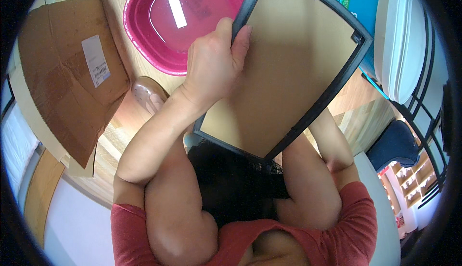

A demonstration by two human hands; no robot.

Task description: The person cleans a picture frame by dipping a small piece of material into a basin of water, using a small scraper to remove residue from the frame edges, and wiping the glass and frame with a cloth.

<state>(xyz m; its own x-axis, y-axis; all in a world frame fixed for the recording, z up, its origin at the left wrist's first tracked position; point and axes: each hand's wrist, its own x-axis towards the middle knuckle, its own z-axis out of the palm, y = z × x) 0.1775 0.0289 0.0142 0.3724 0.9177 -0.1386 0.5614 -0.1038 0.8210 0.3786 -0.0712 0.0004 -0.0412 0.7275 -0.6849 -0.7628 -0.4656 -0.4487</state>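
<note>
My left hand (pixel 215 59) is closed round the left edge of a flat tan panel (pixel 284 69) with a black frame (pixel 320 95). Its thumb presses on the tan face and its fingers go behind the edge. The panel is tilted above my lap, its lower corner close to my thighs. My right forearm (pixel 332 141) passes up behind the panel, which hides my right hand. Just beyond my left hand stands a pink basin (pixel 137 37) with water in it.
An open cardboard box (pixel 62 69) with a white label stands at the left, near my foot in a slipper (pixel 148 95). At the right, a blue container (pixel 363 11) and white lid-like piece (pixel 404 44) stand by a black wire rack (pixel 426 117). Dark blue cloth (pixel 394 145) lies below.
</note>
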